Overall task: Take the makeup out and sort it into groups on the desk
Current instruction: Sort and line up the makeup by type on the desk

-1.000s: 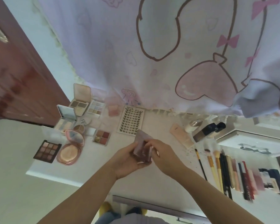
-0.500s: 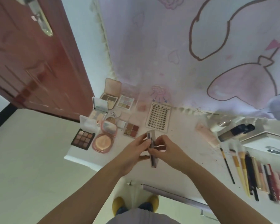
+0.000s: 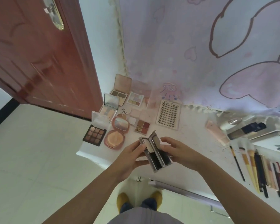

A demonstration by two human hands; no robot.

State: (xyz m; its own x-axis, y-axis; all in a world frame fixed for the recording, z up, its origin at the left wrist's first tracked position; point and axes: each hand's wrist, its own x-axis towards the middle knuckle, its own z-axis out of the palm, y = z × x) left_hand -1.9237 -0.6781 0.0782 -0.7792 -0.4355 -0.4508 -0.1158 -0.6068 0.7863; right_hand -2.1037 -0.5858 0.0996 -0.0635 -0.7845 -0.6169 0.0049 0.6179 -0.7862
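Bright, soft daylight thru curtain (image 3: 200, 46); faint shadows; strong wide-angle warp; edges and door (image 3: 31, 54) blurred.

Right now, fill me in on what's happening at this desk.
A person is sorting makeup. Both hands, left hand and right hand, hold a slim palette open above the desk. Opened eyeshadow palettes and compacts sit grouped at the left end, a lash tray beside them, and brushes and pencils lie lined up to the right.
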